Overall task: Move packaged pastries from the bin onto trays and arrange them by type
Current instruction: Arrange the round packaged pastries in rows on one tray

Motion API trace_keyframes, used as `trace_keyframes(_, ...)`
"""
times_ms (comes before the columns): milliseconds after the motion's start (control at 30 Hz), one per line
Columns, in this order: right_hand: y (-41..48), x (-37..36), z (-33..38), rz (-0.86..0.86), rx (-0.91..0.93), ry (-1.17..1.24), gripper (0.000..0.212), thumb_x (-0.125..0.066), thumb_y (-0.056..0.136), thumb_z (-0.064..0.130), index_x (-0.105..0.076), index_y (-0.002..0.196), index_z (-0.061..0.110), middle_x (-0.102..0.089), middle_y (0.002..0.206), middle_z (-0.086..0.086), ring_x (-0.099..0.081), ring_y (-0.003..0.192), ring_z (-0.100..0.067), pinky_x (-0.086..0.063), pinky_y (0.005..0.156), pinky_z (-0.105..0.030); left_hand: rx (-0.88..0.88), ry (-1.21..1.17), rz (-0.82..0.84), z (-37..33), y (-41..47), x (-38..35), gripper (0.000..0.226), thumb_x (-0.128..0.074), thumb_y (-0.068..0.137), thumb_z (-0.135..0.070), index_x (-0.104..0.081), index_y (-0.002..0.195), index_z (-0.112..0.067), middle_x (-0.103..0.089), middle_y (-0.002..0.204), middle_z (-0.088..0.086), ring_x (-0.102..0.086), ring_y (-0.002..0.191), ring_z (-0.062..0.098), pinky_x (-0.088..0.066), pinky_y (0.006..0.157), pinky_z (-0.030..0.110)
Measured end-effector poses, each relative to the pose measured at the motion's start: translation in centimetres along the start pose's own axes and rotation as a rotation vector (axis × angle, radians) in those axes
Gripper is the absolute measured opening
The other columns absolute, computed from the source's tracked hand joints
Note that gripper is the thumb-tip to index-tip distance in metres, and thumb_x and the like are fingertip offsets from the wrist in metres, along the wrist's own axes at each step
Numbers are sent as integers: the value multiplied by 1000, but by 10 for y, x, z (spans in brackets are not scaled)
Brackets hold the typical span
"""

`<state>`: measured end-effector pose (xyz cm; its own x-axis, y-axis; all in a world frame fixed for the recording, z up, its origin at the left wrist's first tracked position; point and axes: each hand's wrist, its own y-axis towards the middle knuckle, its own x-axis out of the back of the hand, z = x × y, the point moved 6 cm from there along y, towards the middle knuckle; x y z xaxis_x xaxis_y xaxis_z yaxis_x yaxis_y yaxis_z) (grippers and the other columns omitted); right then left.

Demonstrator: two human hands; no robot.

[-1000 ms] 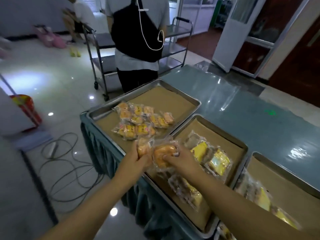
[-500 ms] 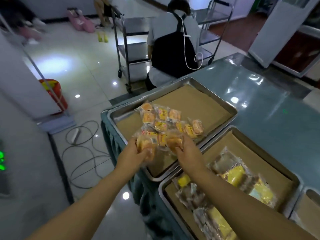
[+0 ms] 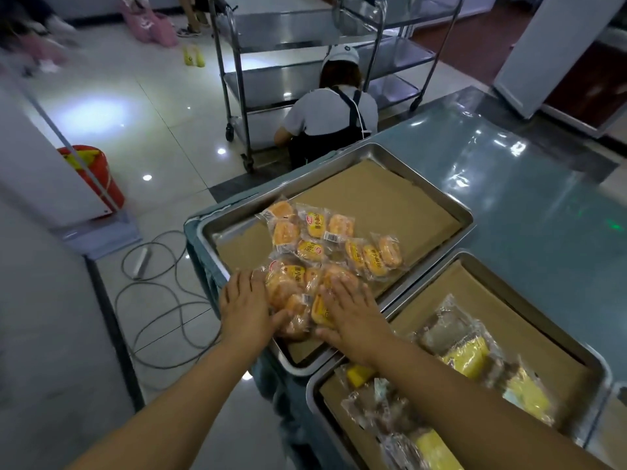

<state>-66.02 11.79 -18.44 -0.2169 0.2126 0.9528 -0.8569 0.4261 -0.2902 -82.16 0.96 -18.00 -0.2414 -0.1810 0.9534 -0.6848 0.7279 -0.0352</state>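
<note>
Several orange packaged pastries (image 3: 315, 232) lie on the brown paper of the left steel tray (image 3: 441, 201). At that tray's near corner sits a small heap of the same orange packets (image 3: 293, 293). My left hand (image 3: 246, 308) lies flat against the heap's left side, thumb touching a packet. My right hand (image 3: 349, 310) rests palm down on the heap's right side, fingers spread. Neither hand is closed around a packet. The second tray (image 3: 549, 307) to the right holds yellow pastries (image 3: 464, 357) and brown ones (image 3: 383, 412) in clear wrappers.
The trays sit on a teal covered table (image 3: 526, 184). A person (image 3: 330, 120) crouches just beyond the table's far end by steel trolleys (image 3: 288, 62). Cables (image 3: 152, 293) and a red bucket (image 3: 91, 174) are on the tiled floor at left.
Both hands carried orange packets from above the tray's edge down onto the left tray and now lie flat on them. The person beyond the table has crouched lower.
</note>
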Motion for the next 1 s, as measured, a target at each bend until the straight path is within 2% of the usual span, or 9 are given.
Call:
trace_keyframes(100,-15,21,0,-131,-43,65,69,-33,90,63,-13,148,30,-15,156,-3,-6,144,-24,6,115,-47,-72,-41,-55,-10,-7,15,93,-68,72,-54,-24,144,-16,-27,150,6,-12,140,25,-12,113,46)
trace_keyframes(200,-41,37,-2,-207,-82,97,63,-50,89,46,-24,144,32,-32,149,0,-24,137,-21,-4,115,-44,-197,-101,-94,-30,-20,34,77,-70,75,-41,-34,141,-20,-35,147,1,-16,138,23,-18,111,44)
trace_keyframes(333,-86,55,-2,-263,-103,60,49,-52,88,37,-45,136,26,-53,134,1,-41,126,-20,-13,113,-43,-363,-225,-98,-66,-51,52,56,-68,77,-25,-50,130,-19,-52,133,1,-26,129,23,-24,105,35)
trace_keyframes(500,-157,75,-4,-343,-146,37,37,-51,90,36,-57,124,25,-61,121,0,-48,117,-22,-19,101,-32,-499,-319,-96,-118,-97,69,44,-66,79,-22,-59,122,-18,-56,126,-1,-31,124,20,-26,99,29)
trace_keyframes(633,-218,89,-14,-402,-231,42,32,-53,89,37,-63,116,25,-67,112,0,-54,112,-22,-24,97,-33,-629,-394,-14,-172,-131,76,39,-67,80,-19,-60,119,-19,-55,125,-1,-40,117,17,-31,90,24)
trace_keyframes(733,-262,96,-25,-399,-299,-7,32,-48,91,39,-64,116,28,-68,109,2,-57,106,-23,-29,93,-33,-701,-446,29,-214,-158,82,32,-65,81,-16,-63,113,-19,-56,122,-1,-48,112,18,-41,89,30)
trace_keyframes(900,-346,108,-51,-398,-406,-10,31,-45,91,39,-62,116,30,-68,111,2,-57,106,-21,-31,91,-31,-776,-544,90,-284,-212,86,24,-64,82,-18,-66,106,-22,-60,110,-3,-54,103,16,-42,85,28)
trace_keyframes(933,-366,110,-57,-406,-425,-1,31,-47,91,38,-62,116,30,-68,112,3,-56,107,-21,-31,92,-30,-798,-558,99,-298,-225,85,22,-64,83,-19,-66,105,-23,-60,107,-6,-55,100,14,-42,83,24)
trace_keyframes(1000,-408,114,-68,-421,-457,-1,29,-48,91,36,-63,115,29,-68,112,3,-56,108,-20,-34,92,-31,-846,-569,106,-326,-253,83,20,-64,83,-19,-67,103,-23,-60,101,-9,-55,94,9,-36,76,9)
